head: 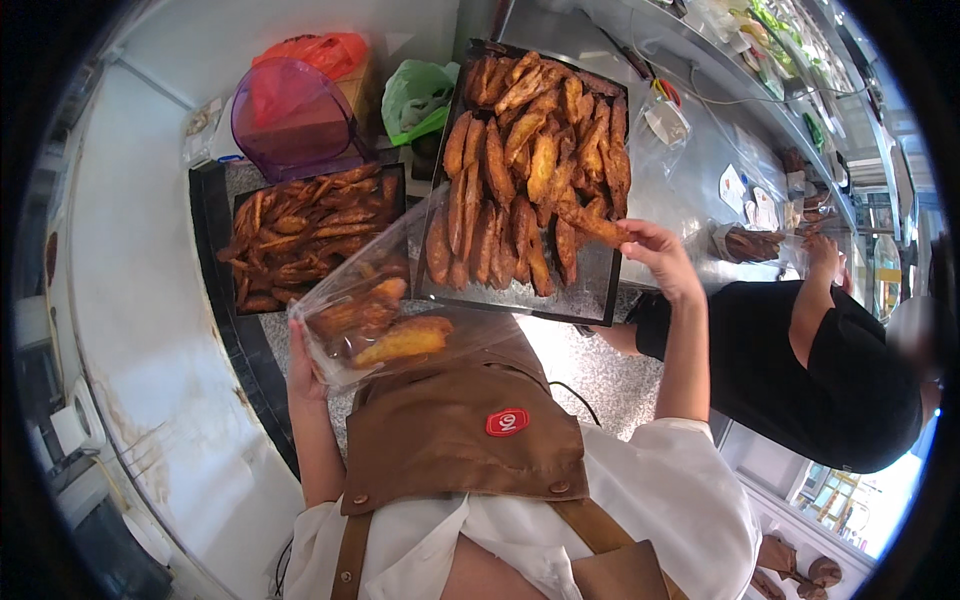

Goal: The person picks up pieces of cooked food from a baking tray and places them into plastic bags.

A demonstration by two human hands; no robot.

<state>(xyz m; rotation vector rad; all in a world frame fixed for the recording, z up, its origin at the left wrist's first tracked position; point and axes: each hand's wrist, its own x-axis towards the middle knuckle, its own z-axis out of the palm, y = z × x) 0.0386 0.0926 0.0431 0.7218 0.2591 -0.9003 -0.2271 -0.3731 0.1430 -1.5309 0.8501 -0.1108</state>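
My left hand (306, 367) grips the corner of a clear plastic bag (375, 259), held at a slant in front of my apron. A few brown fried pieces (405, 341) lie inside near that corner. In my right hand (661, 259), thumb and fingers pinch the end of one long fried piece (596, 226). That piece is over the right side of a dark metal tray (589, 298), heaped with similar long fried pieces (544, 161). Bare metal shows along the tray's near edge. The bag's upper part overlaps the tray's left edge.
A second tray of thinner fried strips (315, 225) sits at left, beside a purple translucent plastic piece (292, 120). Red (330, 54) and green plastic bags (420, 101) lie behind. At right, a person in black (810, 375) works along the steel counter (694, 180).
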